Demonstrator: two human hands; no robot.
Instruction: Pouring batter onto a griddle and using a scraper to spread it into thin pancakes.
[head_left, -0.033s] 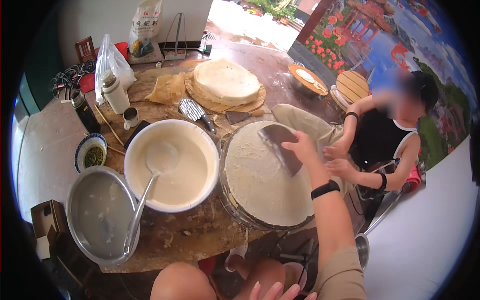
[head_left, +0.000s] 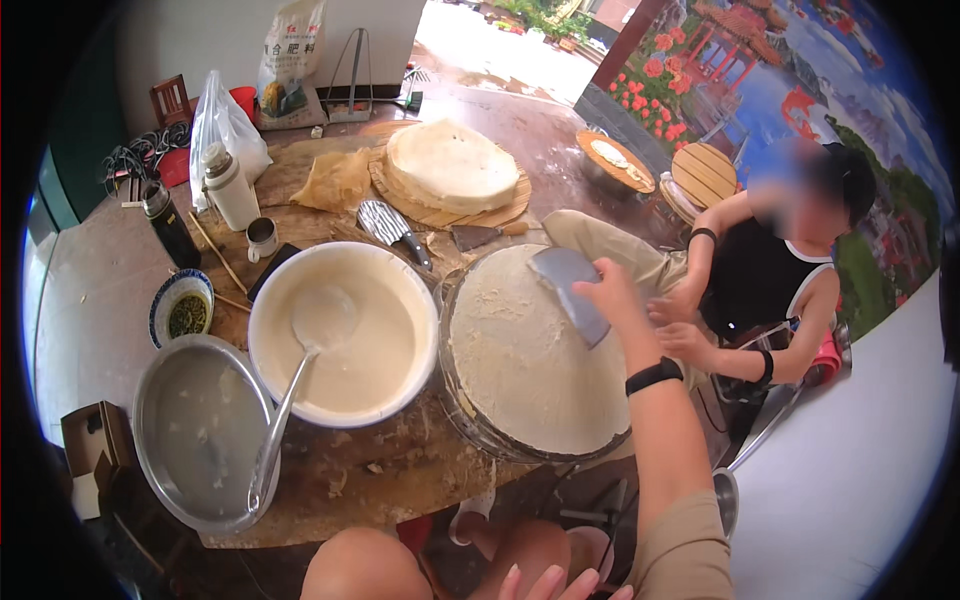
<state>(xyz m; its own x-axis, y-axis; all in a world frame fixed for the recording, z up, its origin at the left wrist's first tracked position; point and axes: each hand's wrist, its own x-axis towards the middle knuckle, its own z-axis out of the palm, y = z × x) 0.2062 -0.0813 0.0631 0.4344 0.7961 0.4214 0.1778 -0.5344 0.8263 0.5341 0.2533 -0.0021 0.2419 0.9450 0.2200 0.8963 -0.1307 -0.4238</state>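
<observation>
My right hand [head_left: 613, 297], with a dark band at its wrist, grips a curved grey scraper [head_left: 572, 290] by its right edge. The blade slants over the right half of a round griddle [head_left: 530, 370], which is covered with a thin layer of pale batter, rough at its upper left. At the lower edge my left hand [head_left: 562, 584] shows only its fingers, extended, slightly apart and holding nothing. Left of the griddle stands a white basin [head_left: 390, 350] of batter with a metal ladle [head_left: 285, 430] resting in it.
A metal bowl [head_left: 205, 440] of cloudy liquid is at left. Behind are stacked flatbreads [head_left: 450, 165], a patterned cleaver [head_left: 382, 220], a thermos [head_left: 230, 190] and a mug [head_left: 262, 238]. Another person [head_left: 765, 275] sits at right, their hands close to my right hand.
My right hand and the scraper have shifted slightly to the right across the griddle, and the blade has turned a little. My left hand stays put.
</observation>
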